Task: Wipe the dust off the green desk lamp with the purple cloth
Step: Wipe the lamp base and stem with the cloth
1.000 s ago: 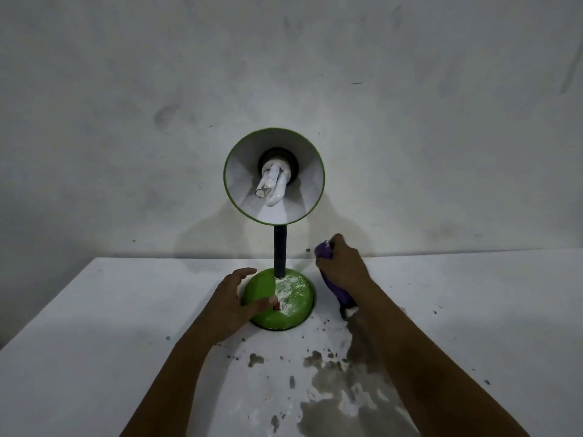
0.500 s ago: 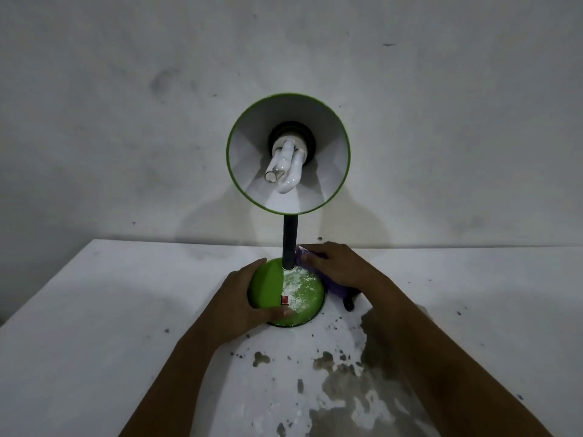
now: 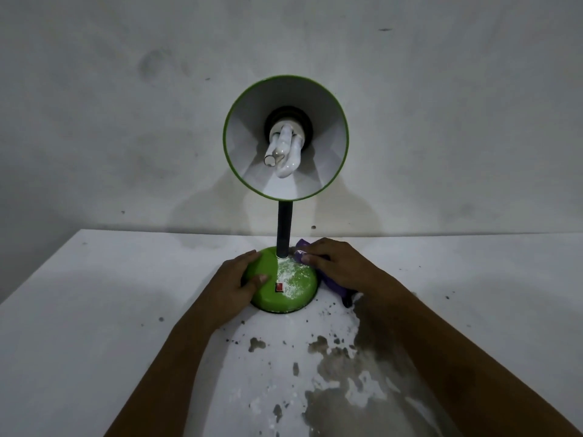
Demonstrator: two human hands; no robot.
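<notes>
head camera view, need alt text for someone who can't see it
A person's right hand presses a purple cloth against the dusty round base of a green desk lamp, while the left hand steadies the base's other side. The lamp stands on a stained white table against a grey wall, its shade and bulb facing the camera.

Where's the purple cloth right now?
In the head view, the cloth is under the right hand, pressed at the right side of the lamp base, beside the black stem.
</notes>
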